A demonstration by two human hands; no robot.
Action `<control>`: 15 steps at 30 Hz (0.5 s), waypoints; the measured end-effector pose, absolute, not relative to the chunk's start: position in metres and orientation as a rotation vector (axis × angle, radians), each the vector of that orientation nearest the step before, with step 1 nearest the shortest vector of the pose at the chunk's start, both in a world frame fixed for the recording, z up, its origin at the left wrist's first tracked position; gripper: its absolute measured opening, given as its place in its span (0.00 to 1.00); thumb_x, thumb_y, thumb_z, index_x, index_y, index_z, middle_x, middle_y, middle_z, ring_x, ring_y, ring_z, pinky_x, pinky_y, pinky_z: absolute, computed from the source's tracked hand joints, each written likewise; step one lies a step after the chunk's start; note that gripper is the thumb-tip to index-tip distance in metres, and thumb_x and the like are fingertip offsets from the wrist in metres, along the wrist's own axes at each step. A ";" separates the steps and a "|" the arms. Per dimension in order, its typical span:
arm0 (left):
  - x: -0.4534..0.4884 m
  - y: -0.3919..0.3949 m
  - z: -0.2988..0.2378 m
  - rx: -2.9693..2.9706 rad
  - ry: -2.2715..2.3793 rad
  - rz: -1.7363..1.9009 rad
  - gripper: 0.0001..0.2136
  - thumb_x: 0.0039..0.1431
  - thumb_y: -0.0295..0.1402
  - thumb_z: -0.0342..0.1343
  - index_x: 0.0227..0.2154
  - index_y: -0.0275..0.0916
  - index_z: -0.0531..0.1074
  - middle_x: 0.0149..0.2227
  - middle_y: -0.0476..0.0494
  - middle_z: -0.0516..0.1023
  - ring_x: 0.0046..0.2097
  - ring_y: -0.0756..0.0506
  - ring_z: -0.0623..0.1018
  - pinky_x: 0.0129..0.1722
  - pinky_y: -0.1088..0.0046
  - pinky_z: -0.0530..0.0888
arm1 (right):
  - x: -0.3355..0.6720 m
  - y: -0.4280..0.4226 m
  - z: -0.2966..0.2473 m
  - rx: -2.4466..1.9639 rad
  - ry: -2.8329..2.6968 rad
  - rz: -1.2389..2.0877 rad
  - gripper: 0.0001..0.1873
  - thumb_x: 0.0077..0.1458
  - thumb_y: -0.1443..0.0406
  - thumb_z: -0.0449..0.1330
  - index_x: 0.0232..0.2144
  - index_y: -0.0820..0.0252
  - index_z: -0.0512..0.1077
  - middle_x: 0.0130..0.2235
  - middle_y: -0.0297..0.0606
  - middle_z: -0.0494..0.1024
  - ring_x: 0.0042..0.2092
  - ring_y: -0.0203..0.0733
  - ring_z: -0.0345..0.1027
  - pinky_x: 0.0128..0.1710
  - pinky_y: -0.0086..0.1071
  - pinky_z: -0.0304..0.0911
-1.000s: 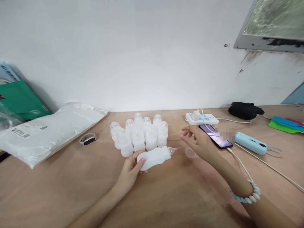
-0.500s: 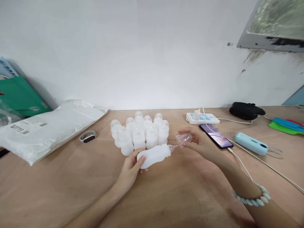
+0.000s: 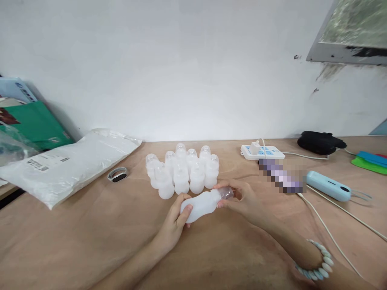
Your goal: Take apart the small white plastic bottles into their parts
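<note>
A white, waisted baby bottle (image 3: 199,207) lies tilted in my left hand (image 3: 178,215), whose thumb and fingers wrap round its base. Its top end points to the right. Over that end sits a clear dome cap (image 3: 226,193), and my right hand (image 3: 240,198) grips it between thumb and fingers. The cap covers the bottle's nipple; whether it is seated fully I cannot tell. Just beyond my hands stands a cluster of several similar capped bottles (image 3: 182,179), upright and close together.
On the left lie a white plastic mailing bag (image 3: 81,159), a green folder (image 3: 39,125) and a fitness band (image 3: 117,175). To the right are a power strip (image 3: 272,154), a pixelated phone (image 3: 281,176), a light blue device (image 3: 328,186), cables and a black case (image 3: 320,142). A wall bounds the back.
My right hand has brought the clear cap leftward onto the bottle's nipple end; before, the cap was apart from the bottle and the nipple showed. The view has shifted slightly.
</note>
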State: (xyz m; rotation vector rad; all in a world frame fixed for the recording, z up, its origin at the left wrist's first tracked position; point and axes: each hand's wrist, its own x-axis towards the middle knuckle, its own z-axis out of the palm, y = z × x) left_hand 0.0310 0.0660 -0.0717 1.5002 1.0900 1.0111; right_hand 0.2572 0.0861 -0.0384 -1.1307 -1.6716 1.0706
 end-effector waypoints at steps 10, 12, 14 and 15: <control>0.030 0.064 -0.064 1.661 0.991 0.771 0.15 0.66 0.49 0.44 0.36 0.41 0.64 0.29 0.51 0.68 0.30 0.47 0.68 0.31 0.73 0.67 | 0.250 0.083 -0.046 -1.076 -1.508 1.020 0.18 0.45 0.58 0.70 0.38 0.56 0.72 0.36 0.36 0.78 0.37 0.44 0.72 0.37 0.36 0.68; 0.030 0.062 -0.064 1.797 0.958 0.691 0.13 0.65 0.46 0.47 0.35 0.41 0.64 0.32 0.49 0.70 0.33 0.46 0.69 0.35 0.72 0.66 | 0.246 0.080 -0.047 -1.006 -1.492 1.102 0.19 0.45 0.56 0.69 0.37 0.56 0.70 0.36 0.36 0.77 0.38 0.45 0.72 0.38 0.36 0.69; 0.030 0.062 -0.066 1.867 0.928 0.648 0.11 0.63 0.43 0.52 0.36 0.41 0.64 0.35 0.49 0.71 0.34 0.45 0.68 0.35 0.71 0.64 | 0.242 0.075 -0.046 -0.968 -1.577 1.189 0.20 0.45 0.55 0.70 0.37 0.57 0.72 0.37 0.37 0.78 0.40 0.46 0.73 0.39 0.36 0.69; 0.030 0.063 -0.068 1.870 0.919 0.647 0.11 0.63 0.43 0.53 0.37 0.41 0.64 0.35 0.49 0.72 0.35 0.45 0.68 0.35 0.71 0.64 | 0.240 0.073 -0.045 -0.982 -1.640 1.196 0.21 0.43 0.55 0.72 0.37 0.56 0.73 0.37 0.37 0.79 0.40 0.46 0.73 0.39 0.36 0.70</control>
